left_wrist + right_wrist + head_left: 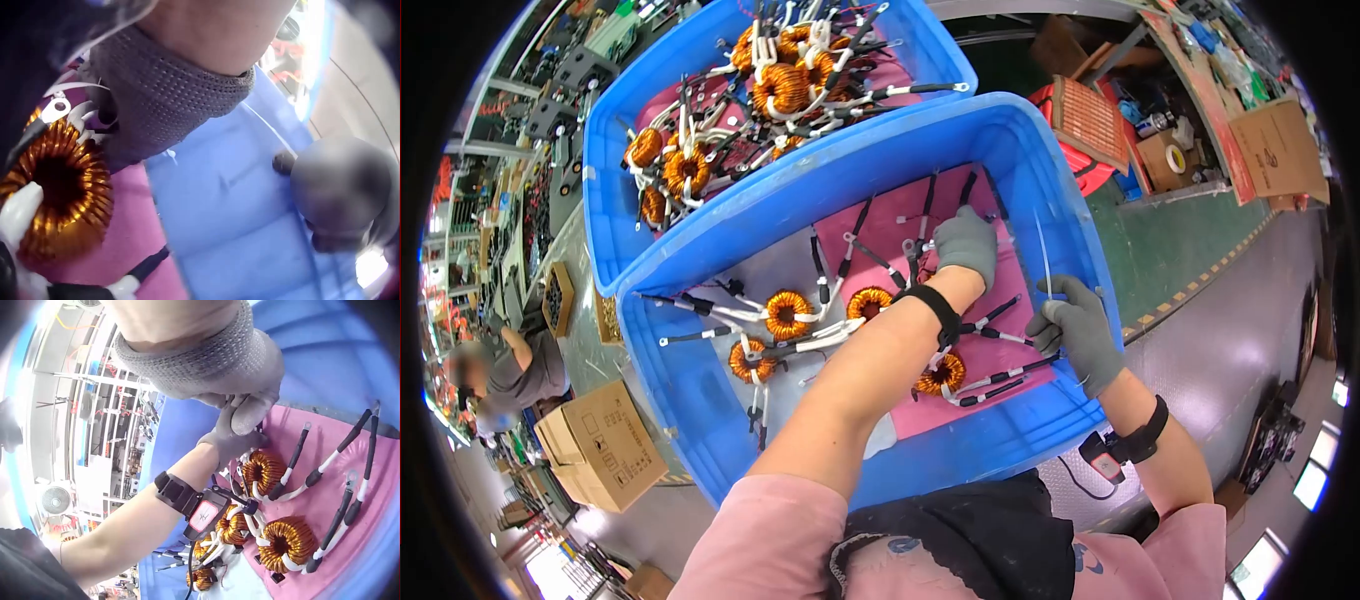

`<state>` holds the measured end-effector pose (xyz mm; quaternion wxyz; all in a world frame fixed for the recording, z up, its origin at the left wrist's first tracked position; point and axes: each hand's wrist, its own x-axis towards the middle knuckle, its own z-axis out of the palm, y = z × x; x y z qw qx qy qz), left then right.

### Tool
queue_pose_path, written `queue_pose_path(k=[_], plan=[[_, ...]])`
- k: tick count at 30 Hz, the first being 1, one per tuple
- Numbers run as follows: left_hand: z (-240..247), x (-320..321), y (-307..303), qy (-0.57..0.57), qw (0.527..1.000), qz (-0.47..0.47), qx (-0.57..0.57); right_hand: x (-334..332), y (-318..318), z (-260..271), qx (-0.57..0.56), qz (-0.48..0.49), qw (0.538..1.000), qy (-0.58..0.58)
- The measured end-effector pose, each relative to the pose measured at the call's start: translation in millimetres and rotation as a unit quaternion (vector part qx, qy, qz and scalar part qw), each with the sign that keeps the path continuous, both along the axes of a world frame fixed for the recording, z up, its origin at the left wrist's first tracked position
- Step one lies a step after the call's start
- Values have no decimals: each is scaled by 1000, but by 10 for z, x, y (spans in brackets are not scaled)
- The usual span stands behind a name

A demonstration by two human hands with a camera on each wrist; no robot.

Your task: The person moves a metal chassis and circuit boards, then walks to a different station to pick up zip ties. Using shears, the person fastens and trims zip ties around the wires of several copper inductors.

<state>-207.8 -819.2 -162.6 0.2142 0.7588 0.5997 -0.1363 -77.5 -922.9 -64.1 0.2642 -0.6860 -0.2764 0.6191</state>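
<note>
Left hand (965, 245) pinches coil wires (912, 255); right hand (1080, 330) pinches a white tie (1043, 255). Tying them seems next, gently.

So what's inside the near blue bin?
The bin holds copper coils with black-and-white leads, lying on a pink mat and a grey sheet. The left arm covers part of the middle.
</note>
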Motion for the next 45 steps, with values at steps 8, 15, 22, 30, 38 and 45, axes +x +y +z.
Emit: queue_pose_path(k=[8,15,22,30,38,45], plan=[[-36,-397,123,-259,950,80,-157,-50,-26,-365,-50,54,997,-14],[-134,-420,362,-321,912,137,-213,-16,55,-418,-117,128,985,11],[-272,-402,496,-275,908,146,-281,-152,148,-542,-189,223,956,-12],[-355,-423,509,-286,912,105,-275,-231,238,-747,-190,232,954,-22],[-110,-527,429,-308,900,58,-302,-399,280,-775,-151,174,972,-46],[-92,-530,438,-286,917,14,-278,-363,265,-797,-128,158,977,-67]])
